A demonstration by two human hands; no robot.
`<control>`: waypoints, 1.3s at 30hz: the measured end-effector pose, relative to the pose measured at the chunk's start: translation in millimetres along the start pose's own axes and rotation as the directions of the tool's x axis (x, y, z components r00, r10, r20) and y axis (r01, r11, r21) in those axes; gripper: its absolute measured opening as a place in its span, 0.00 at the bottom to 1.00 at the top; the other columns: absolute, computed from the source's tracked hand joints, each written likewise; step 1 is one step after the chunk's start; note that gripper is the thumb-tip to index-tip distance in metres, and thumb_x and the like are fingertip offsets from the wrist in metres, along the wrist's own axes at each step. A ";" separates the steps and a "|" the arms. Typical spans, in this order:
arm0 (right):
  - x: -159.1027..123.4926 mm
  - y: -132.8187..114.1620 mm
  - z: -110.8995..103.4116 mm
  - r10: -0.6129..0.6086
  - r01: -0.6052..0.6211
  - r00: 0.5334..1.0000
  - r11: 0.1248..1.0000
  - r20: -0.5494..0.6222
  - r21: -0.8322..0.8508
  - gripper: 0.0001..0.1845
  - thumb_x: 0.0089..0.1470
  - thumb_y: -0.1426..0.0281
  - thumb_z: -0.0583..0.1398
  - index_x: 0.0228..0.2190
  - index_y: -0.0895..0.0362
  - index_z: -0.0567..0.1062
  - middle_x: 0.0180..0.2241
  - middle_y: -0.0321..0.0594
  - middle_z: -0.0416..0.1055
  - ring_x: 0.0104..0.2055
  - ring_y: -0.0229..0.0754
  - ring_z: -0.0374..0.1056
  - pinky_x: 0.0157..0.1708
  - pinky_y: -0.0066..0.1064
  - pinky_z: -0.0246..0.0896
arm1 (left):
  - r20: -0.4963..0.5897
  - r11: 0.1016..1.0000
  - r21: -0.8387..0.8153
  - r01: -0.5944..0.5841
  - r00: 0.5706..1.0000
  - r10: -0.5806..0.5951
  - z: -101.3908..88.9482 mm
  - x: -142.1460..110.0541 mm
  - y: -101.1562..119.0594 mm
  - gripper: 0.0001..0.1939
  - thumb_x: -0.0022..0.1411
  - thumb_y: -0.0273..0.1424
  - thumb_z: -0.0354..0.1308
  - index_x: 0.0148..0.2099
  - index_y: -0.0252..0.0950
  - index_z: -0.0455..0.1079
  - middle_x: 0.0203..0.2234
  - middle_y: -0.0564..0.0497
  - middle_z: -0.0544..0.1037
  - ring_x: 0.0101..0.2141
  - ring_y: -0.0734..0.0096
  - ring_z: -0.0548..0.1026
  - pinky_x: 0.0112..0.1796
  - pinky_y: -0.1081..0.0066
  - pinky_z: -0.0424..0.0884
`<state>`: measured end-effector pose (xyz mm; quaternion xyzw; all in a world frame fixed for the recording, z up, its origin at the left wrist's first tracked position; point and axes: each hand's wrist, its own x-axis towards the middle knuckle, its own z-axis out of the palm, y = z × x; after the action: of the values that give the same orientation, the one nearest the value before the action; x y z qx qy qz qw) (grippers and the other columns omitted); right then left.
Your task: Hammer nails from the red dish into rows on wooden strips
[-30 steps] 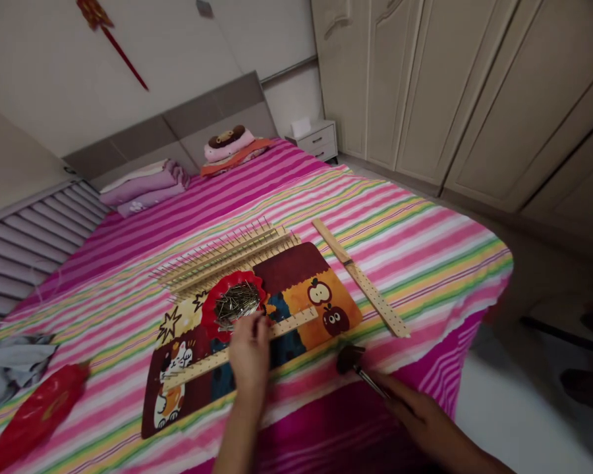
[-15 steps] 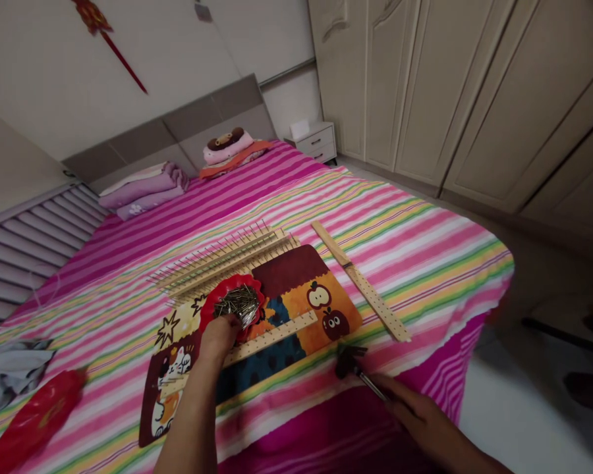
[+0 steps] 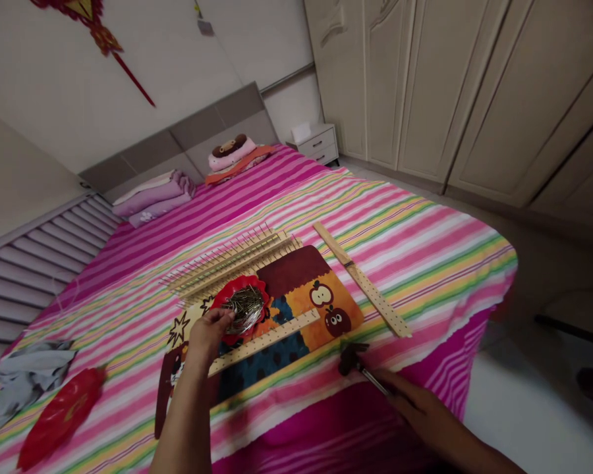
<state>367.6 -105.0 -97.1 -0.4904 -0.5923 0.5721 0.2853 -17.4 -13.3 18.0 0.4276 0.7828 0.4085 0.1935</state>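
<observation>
My left hand (image 3: 208, 334) is at the left edge of a red scalloped dish (image 3: 236, 284). Thumb and fingers are pinched together; what lies between them is too small to make out. Loose metal nails (image 3: 247, 305) fill the dish. Below it, a pale wooden strip with rows of small holes (image 3: 271, 337) lies across a patterned mat (image 3: 296, 266), partly behind my left hand and forearm. My right hand (image 3: 409, 400) is closed around the handle of a hammer (image 3: 350, 359), its dark head just off the mat's lower right corner.
Wooden strips bristling with nails (image 3: 232, 260) lie behind the dish. Right of the mat are more holed strips (image 3: 363, 283), end to end. A red packet-like item (image 3: 62, 415) and grey cloth (image 3: 34, 368) lie at left on the striped bedcover (image 3: 439, 253). Wardrobes (image 3: 425, 99) stand beyond.
My left hand has drawn back from over the nails to the dish's left edge. The hammer stays in my right hand, nearly still. The view has shifted slightly.
</observation>
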 end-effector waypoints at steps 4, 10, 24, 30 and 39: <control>0.4 0.5 -0.3 -0.010 0.010 1.000 1.000 0.018 -0.007 0.25 0.53 0.62 0.53 0.51 0.56 0.71 0.50 0.44 0.72 0.53 0.49 0.66 0.54 0.40 0.58 | 0.057 0.975 -0.186 0.121 0.992 -0.112 -1.2 -6.6 12.3 0.20 0.28 0.42 0.66 0.24 0.34 0.69 0.15 0.57 0.69 0.18 0.78 0.65 0.22 0.75 0.62; 0.4 -0.5 -0.8 -0.010 0.010 1.000 1.000 0.028 0.006 0.24 0.53 0.62 0.53 0.51 0.55 0.71 0.50 0.42 0.72 0.52 0.49 0.66 0.54 0.39 0.59 | 0.013 0.915 -0.369 0.163 0.985 -0.171 0.6 -33.3 36.9 0.24 0.28 0.36 0.66 0.33 0.34 0.71 0.17 0.57 0.72 0.19 0.78 0.67 0.23 0.75 0.65; -2.6 0.4 -2.3 -0.041 0.041 0.999 0.999 0.030 0.029 0.22 0.54 0.70 0.52 0.51 0.54 0.70 0.49 0.40 0.72 0.51 0.46 0.67 0.51 0.37 0.61 | 0.258 0.863 -0.452 0.224 0.959 -0.114 95.1 -105.4 38.8 0.19 0.36 0.37 0.68 0.32 0.32 0.76 0.29 0.49 0.78 0.23 0.79 0.70 0.25 0.76 0.69; -2.3 0.9 -2.0 -0.025 0.023 0.999 0.998 0.034 0.059 0.21 0.54 0.71 0.51 0.49 0.53 0.71 0.48 0.39 0.73 0.50 0.46 0.68 0.50 0.36 0.62 | 0.123 0.814 -0.545 0.203 0.979 -0.162 124.6 -108.2 30.8 0.17 0.38 0.36 0.66 0.31 0.32 0.71 0.22 0.53 0.75 0.24 0.75 0.72 0.27 0.72 0.71; -1.9 -0.6 -1.1 -0.016 0.013 0.999 0.996 0.030 0.086 0.22 0.52 0.70 0.52 0.49 0.55 0.71 0.48 0.41 0.73 0.50 0.48 0.68 0.50 0.38 0.62 | 0.035 0.904 -0.422 0.069 0.998 -0.060 139.2 -109.2 19.2 0.14 0.44 0.40 0.62 0.29 0.34 0.69 0.20 0.55 0.73 0.22 0.77 0.69 0.26 0.75 0.66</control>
<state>369.2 -106.3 -95.9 -0.4645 -0.5750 0.6025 0.3010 144.3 -31.8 -53.9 0.3538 0.6874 0.5572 0.3032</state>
